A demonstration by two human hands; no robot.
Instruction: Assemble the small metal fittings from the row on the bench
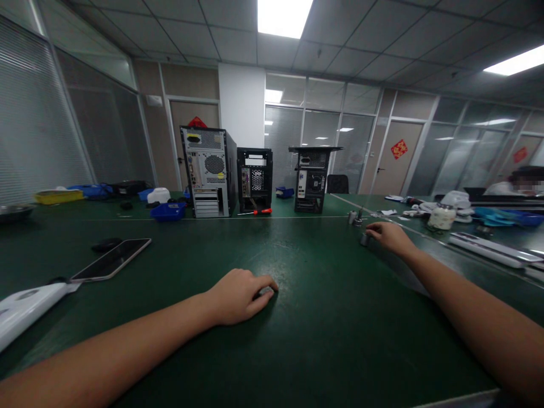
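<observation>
My left hand (240, 294) rests on the green table (314, 317) near the middle, fingers curled over a small pale object that I cannot make out. My right hand (389, 235) reaches out to the right, fingers bent down onto a small grey metal part (364, 239) at its fingertips. Two more small metal pieces (355, 217) stand just beyond that hand. Both forearms lie bare across the table.
Three open computer cases (209, 171) (255, 179) (313, 180) stand at the back, with a red-handled screwdriver (260, 211) and a blue bin (168, 212) near them. A phone (113, 259) and a white device (25, 306) lie left. A person (516, 182) sits far right.
</observation>
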